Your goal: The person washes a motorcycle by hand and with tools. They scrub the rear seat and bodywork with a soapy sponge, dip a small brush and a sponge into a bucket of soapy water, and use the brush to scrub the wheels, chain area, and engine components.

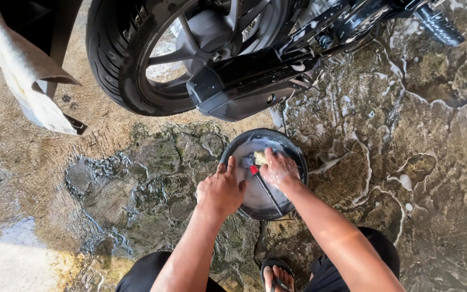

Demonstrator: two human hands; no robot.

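Crouching over a round black bucket (293,154) of soapy water, the person had both hands at it. The bucket stood on the wet, foam-streaked concrete floor (406,140), just below the motorcycle's black exhaust muffler (249,89) and near its rear wheel (136,59).

The left hand (220,189) rested on the bucket's near-left rim, its grip curled together over the edge, with the fingertips dipping toward the suds. The right hand (279,167) was inside the bucket, covered in foam, its grip clamped on a yellow sponge (260,158) that showed just beyond the fingers toward the muffler. A thin tool with a red tip and a dark handle (263,184) lay slanted in the bucket between the 2 hands; whether either hand touched it could not be told.

Up and to the left of the bucket, well apart from it, a pale cloth (22,70) hung down in front of a dark upright part. Beyond the muffler, to the right of the bucket, a black ribbed footpeg (439,27) stuck out from the frame, with soap flecks on the parts around it. On the near side of the bucket, the person's foot in a black sandal (277,276) stood on the wet floor, between dark-clothed knees.
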